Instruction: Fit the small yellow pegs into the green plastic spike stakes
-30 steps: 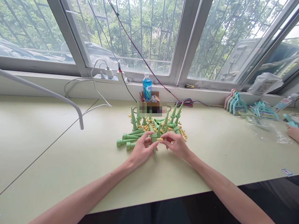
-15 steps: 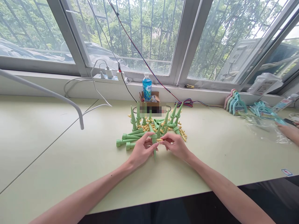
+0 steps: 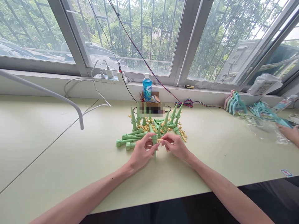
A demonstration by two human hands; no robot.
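Note:
My left hand is closed round a green plastic spike, whose tip points down toward me. My right hand pinches a small yellow plug against the side of the spike's wide end. Just behind both hands lies a pile of green spikes, some upright and some on their sides, mixed with several loose yellow plugs on the pale green table.
A blue drink bottle and a small open box stand at the back by the window sill. White cables and a power strip lie at the left. At the right are pastel clips, clear bags and another person's hand.
My hands have scarcely moved and keep the spike and yellow plug together. The other person's hand at the far right has shifted a little.

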